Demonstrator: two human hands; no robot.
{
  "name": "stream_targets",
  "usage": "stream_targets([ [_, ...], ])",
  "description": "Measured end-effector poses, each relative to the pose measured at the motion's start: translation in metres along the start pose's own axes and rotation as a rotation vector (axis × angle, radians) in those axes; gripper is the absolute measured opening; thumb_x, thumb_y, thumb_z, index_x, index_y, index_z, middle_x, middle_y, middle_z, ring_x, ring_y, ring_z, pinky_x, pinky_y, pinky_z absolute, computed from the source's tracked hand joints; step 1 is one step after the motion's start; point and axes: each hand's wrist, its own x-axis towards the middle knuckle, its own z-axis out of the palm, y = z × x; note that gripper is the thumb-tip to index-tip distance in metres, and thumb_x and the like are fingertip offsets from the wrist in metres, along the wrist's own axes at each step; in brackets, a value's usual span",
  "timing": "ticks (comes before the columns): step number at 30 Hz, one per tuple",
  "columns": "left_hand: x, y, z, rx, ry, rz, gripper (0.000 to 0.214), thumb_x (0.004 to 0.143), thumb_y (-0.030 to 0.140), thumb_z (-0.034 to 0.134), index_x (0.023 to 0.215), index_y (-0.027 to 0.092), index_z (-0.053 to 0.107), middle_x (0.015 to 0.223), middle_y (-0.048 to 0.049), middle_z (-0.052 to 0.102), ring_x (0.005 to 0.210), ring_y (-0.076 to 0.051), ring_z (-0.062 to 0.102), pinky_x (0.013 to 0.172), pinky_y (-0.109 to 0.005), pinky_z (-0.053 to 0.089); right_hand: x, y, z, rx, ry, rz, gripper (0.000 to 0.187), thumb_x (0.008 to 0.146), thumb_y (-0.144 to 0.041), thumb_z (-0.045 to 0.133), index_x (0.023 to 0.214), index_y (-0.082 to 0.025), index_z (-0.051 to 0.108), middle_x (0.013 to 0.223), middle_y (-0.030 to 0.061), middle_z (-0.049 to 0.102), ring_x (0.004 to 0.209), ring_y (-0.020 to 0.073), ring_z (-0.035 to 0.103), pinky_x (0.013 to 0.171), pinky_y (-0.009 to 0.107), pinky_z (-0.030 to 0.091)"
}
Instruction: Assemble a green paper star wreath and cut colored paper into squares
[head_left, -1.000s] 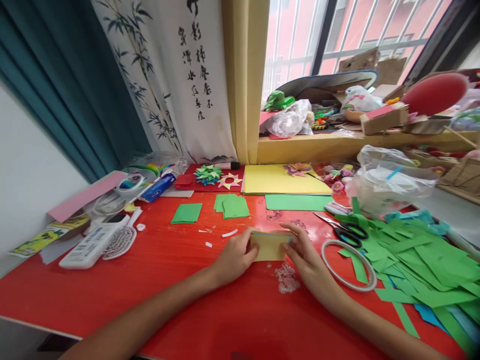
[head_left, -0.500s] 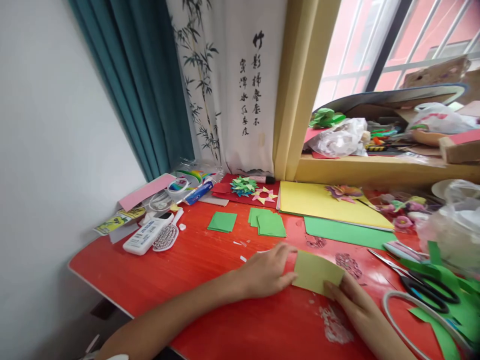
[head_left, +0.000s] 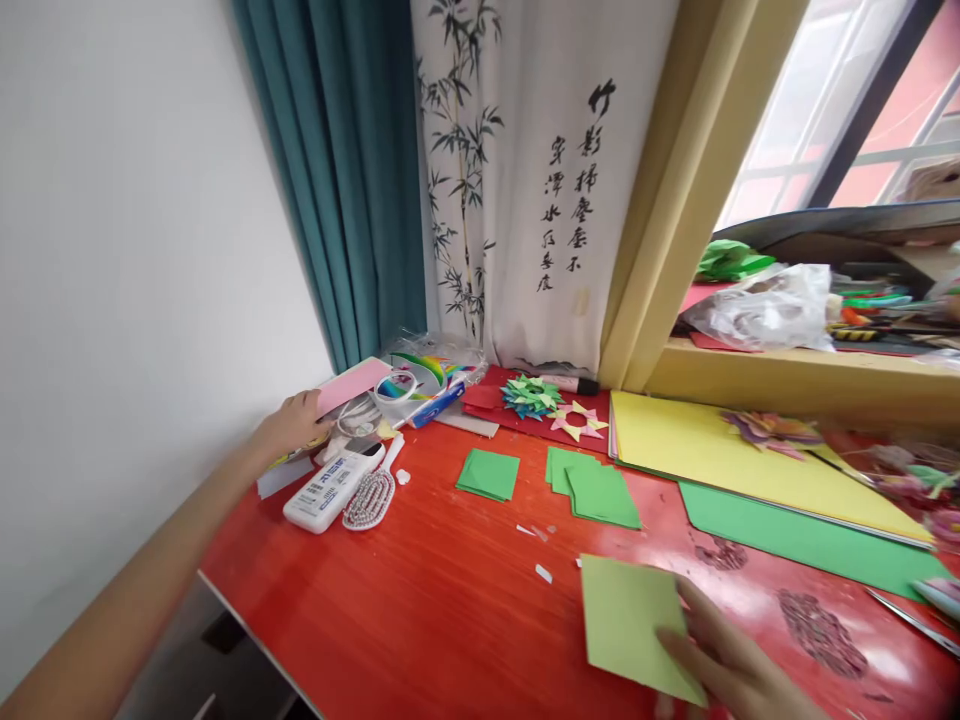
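In the head view, my right hand [head_left: 716, 650] pinches a square of light yellow-green paper [head_left: 634, 620] by its right edge, above the red tabletop. My left hand [head_left: 295, 425] is at the far left of the table, with its fingers curled over the near end of a pink paper strip [head_left: 356, 383]. That end of the strip is hidden under the hand. Stacked green paper squares [head_left: 489, 473] lie mid-table, and more green squares [head_left: 602, 493] lie to their right. Small white paper scraps [head_left: 544, 573] are scattered near the yellow-green square.
Close to my left hand lie a white bottle-shaped item [head_left: 330, 490] and a hairbrush [head_left: 371, 497]. Folded paper stars [head_left: 577, 421] rest on red paper at the back. Yellow sheets [head_left: 675, 432] and a green sheet [head_left: 787, 540] lie right, with scissors [head_left: 915, 620] at the right edge.
My left hand has let go of the yellow-green paper and moved far left to the pink strip. My right hand keeps the paper. The view has turned left.
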Motion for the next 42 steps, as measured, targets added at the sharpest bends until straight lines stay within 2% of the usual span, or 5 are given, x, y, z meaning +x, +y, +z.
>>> stream_targets([
  [7,0.036,-0.006,0.013,0.067,-0.088,0.020,0.050,0.081,0.034,0.038,0.124,0.010,0.041,0.113,-0.0182,0.058,0.102,-0.030,0.056,0.082,-0.038,0.042,0.074,-0.079,0.063,0.060,-0.550,-0.144,0.043,0.084,-0.027,0.043,0.123,-0.018,0.026,0.084,0.0050,0.062,0.059,0.0148,0.064,0.050,0.026,0.054],
  [14,0.049,0.002,0.015,0.106,-0.059,0.021,0.058,0.085,0.051,0.033,0.123,0.008,0.041,0.109,-0.0209,0.060,0.100,-0.033,0.057,0.079,-0.038,0.043,0.151,-0.114,0.155,0.072,-0.538,-0.110,0.034,0.080,-0.006,0.033,0.114,-0.010,0.031,0.076,0.0068,0.064,0.058,0.0134,0.065,0.060,0.027,0.055],
  [18,0.051,0.004,0.014,0.118,-0.075,0.057,0.050,0.087,0.042,0.032,0.122,0.007,0.042,0.104,-0.0217,0.062,0.094,-0.033,0.060,0.078,-0.038,0.043,0.169,-0.118,0.177,-0.047,-0.518,-0.114,0.049,0.082,-0.009,0.034,0.128,-0.003,0.018,0.061,0.0065,0.062,0.051,0.0186,0.063,0.051,0.030,0.053],
  [31,0.059,0.004,0.011,0.022,-0.095,0.031,0.066,0.081,0.058,0.037,0.126,0.010,0.041,0.118,-0.0185,0.056,0.105,-0.029,0.055,0.082,-0.032,0.041,0.118,-0.087,0.111,-0.280,-0.435,-0.265,0.062,0.086,-0.024,0.037,0.141,-0.021,0.008,0.059,-0.0032,0.055,0.037,0.0102,0.051,0.036,0.019,0.042],
  [42,0.056,0.023,-0.003,0.054,-0.002,-0.070,0.034,0.090,0.031,0.039,0.114,0.009,0.050,0.099,-0.0124,0.060,0.089,-0.022,0.059,0.079,-0.040,0.045,0.067,-0.046,0.022,-0.292,-0.213,-0.188,0.052,0.089,-0.035,0.033,0.136,-0.023,0.016,0.071,-0.0042,0.051,0.040,0.0058,0.043,0.040,0.019,0.037],
])
